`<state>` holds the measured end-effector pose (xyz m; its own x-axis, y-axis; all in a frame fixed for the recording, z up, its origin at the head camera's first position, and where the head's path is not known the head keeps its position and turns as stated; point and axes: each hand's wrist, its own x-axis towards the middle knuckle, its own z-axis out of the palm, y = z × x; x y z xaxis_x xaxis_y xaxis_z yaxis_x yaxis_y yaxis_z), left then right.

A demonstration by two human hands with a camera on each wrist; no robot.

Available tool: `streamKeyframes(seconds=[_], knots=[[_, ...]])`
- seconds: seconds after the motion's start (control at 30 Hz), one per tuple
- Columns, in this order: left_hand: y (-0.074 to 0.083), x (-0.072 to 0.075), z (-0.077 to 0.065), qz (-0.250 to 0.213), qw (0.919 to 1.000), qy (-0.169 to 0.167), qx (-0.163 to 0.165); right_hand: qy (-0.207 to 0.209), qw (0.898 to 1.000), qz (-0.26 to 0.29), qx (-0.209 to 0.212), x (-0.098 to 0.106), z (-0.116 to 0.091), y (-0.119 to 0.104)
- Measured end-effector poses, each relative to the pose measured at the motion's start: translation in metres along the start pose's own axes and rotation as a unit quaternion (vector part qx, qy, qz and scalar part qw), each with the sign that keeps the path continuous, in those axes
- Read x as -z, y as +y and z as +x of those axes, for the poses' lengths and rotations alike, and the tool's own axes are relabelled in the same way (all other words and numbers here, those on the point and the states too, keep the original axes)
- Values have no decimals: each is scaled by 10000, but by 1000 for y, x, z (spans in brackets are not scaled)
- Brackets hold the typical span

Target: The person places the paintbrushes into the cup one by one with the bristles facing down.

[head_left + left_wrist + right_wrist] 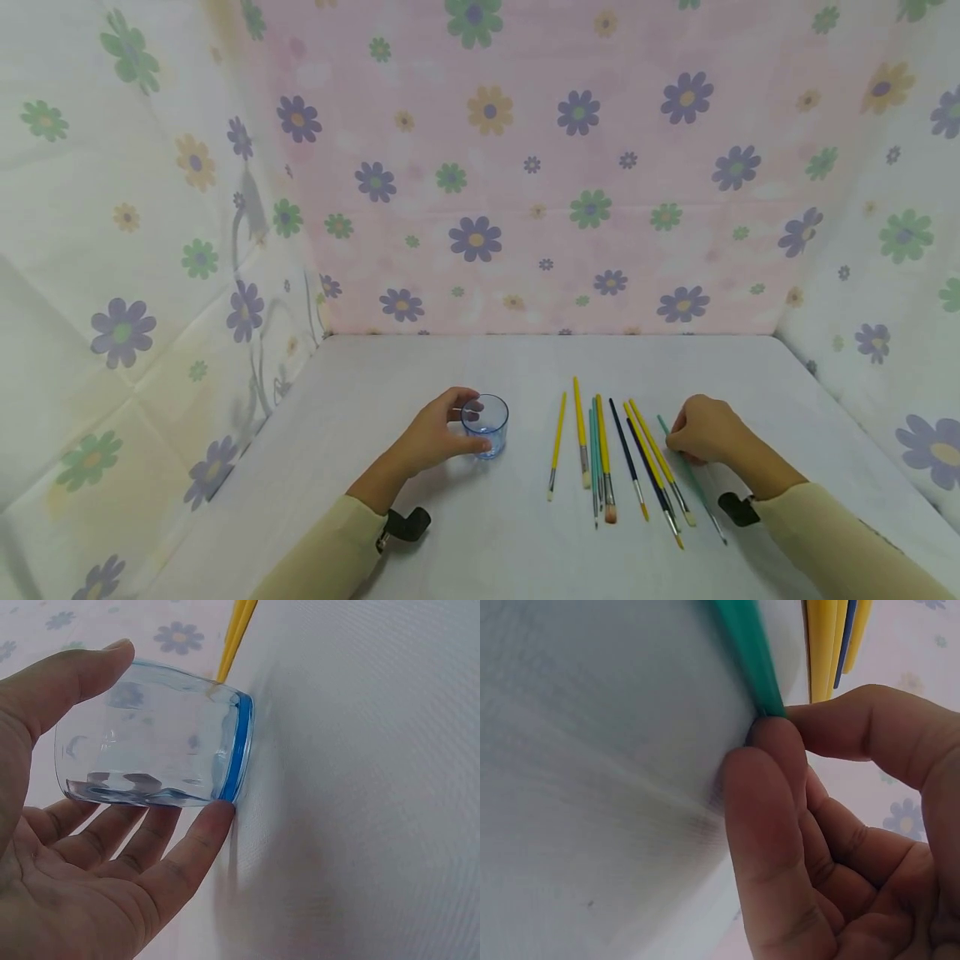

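A clear blue-tinted glass (pixel 491 435) stands on the white table, and my left hand (pixel 438 433) curls round its left side. In the left wrist view the thumb lies on one side of the glass (pixel 150 739) and the fingers on the other. My right hand (pixel 708 427) pinches a green paintbrush (pixel 703 497) at the right end of a group of brushes. The right wrist view shows the green handle (pixel 750 656) between thumb and fingertips, close to the tabletop. The brush's upper part is partly hidden by the hand.
Several paintbrushes lie between the hands: yellow brushes (pixel 558 437), green ones (pixel 595 458) and dark ones (pixel 628 450), bristles toward me. The white tabletop (pixel 390 367) meets a pink flowered cloth (pixel 525 292) behind. Flowered cloth sides stand left and right.
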<state>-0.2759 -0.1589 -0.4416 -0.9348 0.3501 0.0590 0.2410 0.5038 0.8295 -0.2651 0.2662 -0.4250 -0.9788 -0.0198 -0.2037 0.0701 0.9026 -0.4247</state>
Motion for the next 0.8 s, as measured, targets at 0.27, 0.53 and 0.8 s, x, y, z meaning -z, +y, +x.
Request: streamKeyframes(seconds=[0.27, 0.53, 0.8], knots=[[-2, -1, 1, -12, 10000, -5, 7, -17, 9990, 294, -346, -2, 5, 5], [-2, -1, 1, -76, 10000, 1, 20, -27, 9966, 670, -480, 1, 8, 7], [0, -1, 0, -99, 9999, 5, 28, 103, 9932, 1098, -370, 4, 9, 3]])
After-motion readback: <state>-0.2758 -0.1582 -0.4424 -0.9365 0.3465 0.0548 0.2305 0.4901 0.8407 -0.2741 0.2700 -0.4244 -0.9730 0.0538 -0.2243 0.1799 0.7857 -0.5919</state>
